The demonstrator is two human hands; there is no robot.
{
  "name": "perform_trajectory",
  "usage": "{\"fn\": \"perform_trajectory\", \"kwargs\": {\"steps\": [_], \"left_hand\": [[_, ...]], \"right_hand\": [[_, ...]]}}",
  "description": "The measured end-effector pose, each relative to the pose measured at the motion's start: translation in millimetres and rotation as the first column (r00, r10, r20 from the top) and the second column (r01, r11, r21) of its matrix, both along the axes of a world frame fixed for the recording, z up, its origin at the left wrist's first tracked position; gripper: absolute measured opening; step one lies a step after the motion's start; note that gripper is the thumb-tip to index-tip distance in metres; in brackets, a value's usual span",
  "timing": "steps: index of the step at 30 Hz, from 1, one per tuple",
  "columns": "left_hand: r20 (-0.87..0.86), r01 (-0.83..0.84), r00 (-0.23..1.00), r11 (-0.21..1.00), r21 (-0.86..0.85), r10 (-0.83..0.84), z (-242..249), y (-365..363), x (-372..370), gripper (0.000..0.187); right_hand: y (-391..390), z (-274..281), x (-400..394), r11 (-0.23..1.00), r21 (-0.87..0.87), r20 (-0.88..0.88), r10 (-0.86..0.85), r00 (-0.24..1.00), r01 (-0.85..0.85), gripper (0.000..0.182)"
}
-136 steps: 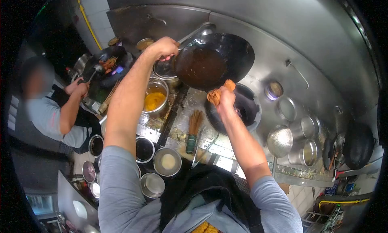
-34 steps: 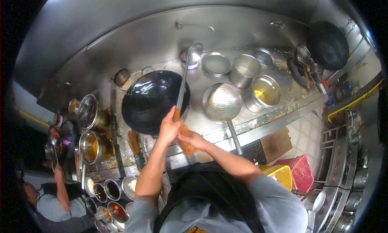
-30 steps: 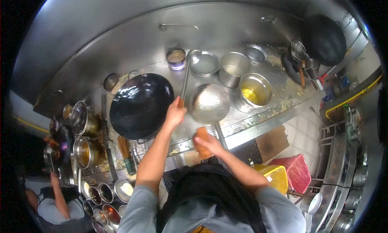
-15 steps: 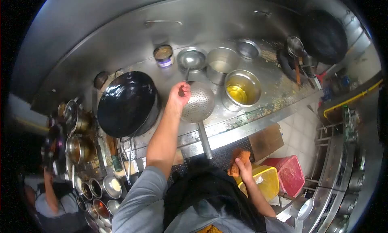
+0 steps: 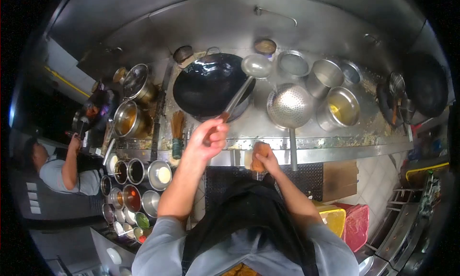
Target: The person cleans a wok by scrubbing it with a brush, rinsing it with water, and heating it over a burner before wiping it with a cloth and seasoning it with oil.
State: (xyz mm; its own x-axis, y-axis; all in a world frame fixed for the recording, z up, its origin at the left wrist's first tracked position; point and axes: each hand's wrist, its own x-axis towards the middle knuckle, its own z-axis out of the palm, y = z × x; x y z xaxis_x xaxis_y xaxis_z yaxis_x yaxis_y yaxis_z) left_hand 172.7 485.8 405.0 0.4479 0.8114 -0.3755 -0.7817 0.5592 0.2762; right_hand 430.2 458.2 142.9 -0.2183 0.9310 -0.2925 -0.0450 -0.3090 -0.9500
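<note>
My left hand is closed round the wooden end of a long-handled ladle. The ladle's round metal bowl is up in front of the wok's right rim. Below it a black wok sits on the steel range. My right hand grips a folded orange-brown cloth at the range's front edge. To the right of both hands, a perforated strainer lies with its handle over the edge. A steel pot with yellow liquid stands beside it.
Another pot, a metal bowl and a jar stand at the back. A bamboo brush is left of the wok. Several seasoning containers fill the lower left. Another person works at far left. Yellow and red bins stand below right.
My view has turned left. My left hand has lifted the ladle from the metal bowl and brought it toward the wok. My right hand has brought the cloth up to the range edge.
</note>
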Motion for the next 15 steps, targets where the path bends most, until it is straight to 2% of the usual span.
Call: {"fn": "perform_trajectory", "kwargs": {"steps": [1, 2, 3, 4, 6, 8, 10, 11, 13, 14, 15], "left_hand": [[-0.101, -0.022, 0.995, 1.000, -0.010, 0.021, 9, -19, -15, 0.020], [-0.159, -0.041, 0.987, 0.997, -0.065, 0.030, 9, -35, -34, 0.022], [-0.205, -0.032, 0.979, 0.997, -0.065, 0.018, 9, -50, -52, 0.023], [-0.250, -0.022, 0.968, 0.998, -0.063, 0.006, 9, -64, -69, 0.025], [-0.315, -0.005, 0.949, 0.997, -0.075, -0.018, 10, -88, -101, 0.026], [-0.368, 0.010, 0.929, 0.996, -0.092, -0.043, 7, -108, -131, 0.027], [-0.551, -0.044, 0.834, 0.993, -0.112, -0.025, 2, -121, -159, 0.036], [-0.550, -0.040, 0.835, 0.993, -0.110, -0.027, 1, -124, -173, 0.036], [-0.823, 0.013, 0.568, 1.000, -0.002, -0.009, -2, -127, -191, 0.052], [-0.820, 0.019, 0.573, 1.000, 0.005, -0.007, -9, -125, -193, 0.052], [-0.974, 0.117, 0.228, 0.993, 0.030, 0.002, -18, -120, -194, 0.060]], "right_hand": [[0, -4, -12, 1.000, -0.004, -0.008, -0.004, 1.000, 0.004, 0.058], [-2, -7, -23, 0.993, 0.045, 0.434, 0.080, 0.897, -0.110, 0.061], [-6, -11, -33, 0.972, 0.038, 0.789, 0.114, 0.604, -0.233, 0.064], [-10, -20, -41, 0.973, 0.040, 0.784, 0.111, 0.611, -0.228, 0.064], [-15, -33, -50, 0.988, 0.136, 0.790, -0.060, 0.610, -0.079, 0.067], [-25, -16, -50, 0.993, 0.100, 0.773, -0.036, 0.633, -0.065, 0.066], [-33, -5, -49, 0.963, 0.268, 0.711, -0.202, 0.674, 0.006, 0.069], [-38, -5, -48, 0.963, 0.267, 0.720, -0.227, 0.656, 0.039, 0.071], [-52, 4, -42, 0.955, 0.287, 0.702, -0.264, 0.662, 0.076, 0.071], [-59, 8, -37, 0.946, 0.304, 0.682, -0.297, 0.669, 0.111, 0.071], [-67, 0, -33, 0.913, 0.393, 0.676, -0.369, 0.638, 0.111, 0.066]]}}
